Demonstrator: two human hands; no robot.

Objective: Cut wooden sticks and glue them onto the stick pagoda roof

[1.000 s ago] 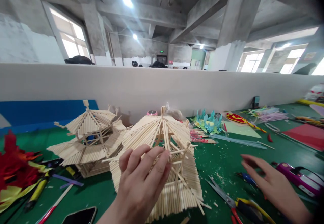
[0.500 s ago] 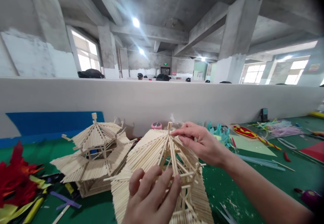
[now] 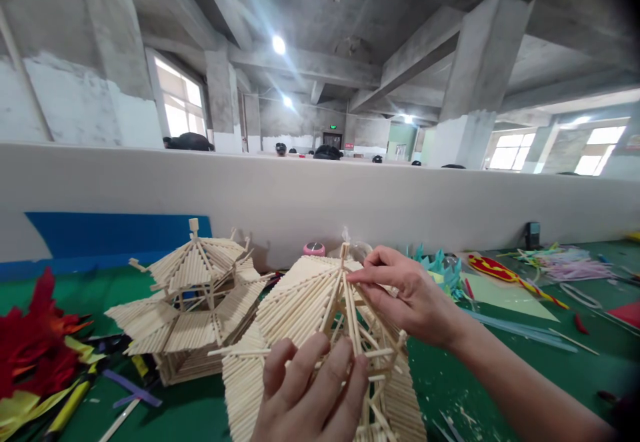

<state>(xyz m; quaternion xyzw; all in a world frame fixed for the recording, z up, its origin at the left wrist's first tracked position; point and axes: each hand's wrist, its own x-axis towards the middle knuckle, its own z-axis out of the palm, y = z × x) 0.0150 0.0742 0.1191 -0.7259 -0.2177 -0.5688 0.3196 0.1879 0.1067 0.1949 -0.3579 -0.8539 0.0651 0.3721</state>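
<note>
Two hands (image 3: 320,389) (image 3: 405,289) at gapped stick roof (image 3: 295,299)

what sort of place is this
Probably a handicraft workshop in a roughly finished building: a stick pavilion and another stand on the green table, coloured strips lie to the right, and bare concrete beams cross overhead.

1. The near stick model (image 3: 287,305) is showing pale straw stripes.
2. The left model (image 3: 189,337) is matching it.
3. The table (image 3: 453,379) is showing green.
4. The far-left sheet (image 3: 123,234) is showing blue.
5. The far-right paddle-shaped piece (image 3: 493,268) is showing red-and-yellow patterning.
</note>
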